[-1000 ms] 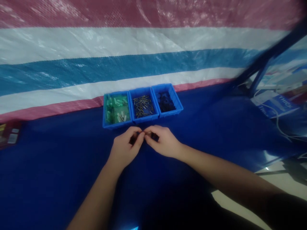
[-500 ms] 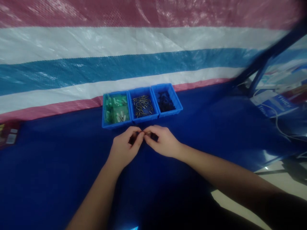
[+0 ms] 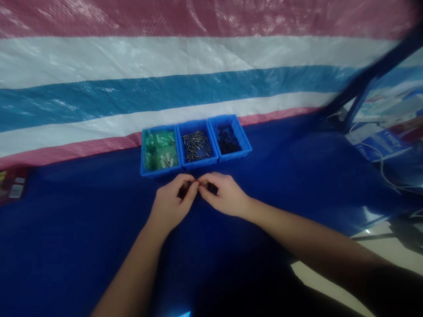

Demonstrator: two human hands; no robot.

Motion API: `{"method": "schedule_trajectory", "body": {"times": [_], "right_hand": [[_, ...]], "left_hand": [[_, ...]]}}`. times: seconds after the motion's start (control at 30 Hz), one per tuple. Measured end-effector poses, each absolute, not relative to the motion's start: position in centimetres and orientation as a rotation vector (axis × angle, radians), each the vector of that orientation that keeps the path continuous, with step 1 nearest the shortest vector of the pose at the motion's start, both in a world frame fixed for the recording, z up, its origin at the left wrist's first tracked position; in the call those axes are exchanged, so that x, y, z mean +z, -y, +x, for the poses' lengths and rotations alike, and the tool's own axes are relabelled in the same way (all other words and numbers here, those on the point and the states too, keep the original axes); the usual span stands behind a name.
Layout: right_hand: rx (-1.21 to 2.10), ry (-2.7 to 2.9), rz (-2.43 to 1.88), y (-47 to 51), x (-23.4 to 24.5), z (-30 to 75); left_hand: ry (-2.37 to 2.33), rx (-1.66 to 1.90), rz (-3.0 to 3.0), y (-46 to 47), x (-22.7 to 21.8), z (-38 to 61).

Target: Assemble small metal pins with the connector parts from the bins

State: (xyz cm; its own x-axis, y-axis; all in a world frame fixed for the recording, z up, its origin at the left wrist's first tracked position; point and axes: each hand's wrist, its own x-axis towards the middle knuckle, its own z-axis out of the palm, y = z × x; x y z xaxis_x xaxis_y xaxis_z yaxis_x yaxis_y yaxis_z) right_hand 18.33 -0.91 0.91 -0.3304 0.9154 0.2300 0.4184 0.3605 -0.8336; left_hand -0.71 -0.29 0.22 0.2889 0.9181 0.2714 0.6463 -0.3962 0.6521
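Note:
My left hand (image 3: 173, 200) and my right hand (image 3: 226, 193) meet at their fingertips over the blue table, just in front of three blue bins. Both are closed in a pinch, thumb against fingers. Whatever lies between the fingertips is hidden or too small to name. The left bin (image 3: 144, 165) holds small clear and whitish pieces in green-tinted plastic. In the middle bin (image 3: 198, 165) lie many thin brass-coloured metal pins (image 3: 196, 145). Dark small parts (image 3: 228, 140) fill the bottom of the right bin (image 3: 244, 145).
Behind the bins hangs a striped plastic sheet (image 3: 198, 90). A red box (image 3: 13, 187) sits at the table's left edge. On the right are a dark blue frame post (image 3: 353, 105), a blue-and-white package (image 3: 380, 143) and loose white cables (image 3: 381, 169).

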Motion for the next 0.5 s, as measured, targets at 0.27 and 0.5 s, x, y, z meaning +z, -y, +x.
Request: {"method": "schedule_trajectory", "body": {"times": [0.27, 0.5], "right_hand": [[0.874, 1.904, -1.154, 0.92, 0.78, 18.35], [0.881, 1.901, -1.159, 0.88, 0.83, 18.27]], "left_hand": [[-1.394, 0.88, 2.135, 0.34, 0.14, -0.77], [-1.396, 0.869, 2.134, 0.33, 0.0, -0.88]]}}
